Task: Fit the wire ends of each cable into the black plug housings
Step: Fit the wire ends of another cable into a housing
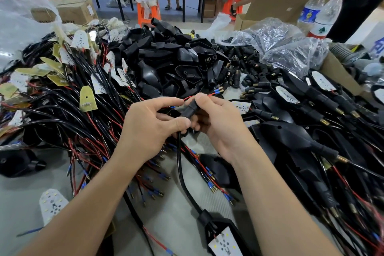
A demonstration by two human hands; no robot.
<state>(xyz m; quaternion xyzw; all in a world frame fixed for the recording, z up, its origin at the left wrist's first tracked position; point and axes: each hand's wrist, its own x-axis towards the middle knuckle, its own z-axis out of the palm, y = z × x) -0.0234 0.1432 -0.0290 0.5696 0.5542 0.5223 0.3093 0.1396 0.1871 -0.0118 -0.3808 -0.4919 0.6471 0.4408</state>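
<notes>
- Nearest you, at the bottom edge: a black lamp shell [209, 233] with a white LED board [225, 243] in it, lying on the grey table [20, 193].
- A black cable [180, 164] runs from that shell up into your hands.
- Your left hand [149, 129] pinches a red wire [189, 97] between thumb and forefinger, with the lower fingers curled beside the cable.
- Your right hand [218, 124] grips the black plug housing [188, 110], fingers curled round it. The housing sits between both hands, above mid-table.
- The red wire ends in a blue-sleeved terminal [217, 90] that shows beyond your right forefinger, outside the housing.
- Left of your hands: a tangle of loose cables [62, 114].
- Behind your hands: a heap of empty shells [176, 58].
- To your right: assembled units [311, 131].
</notes>
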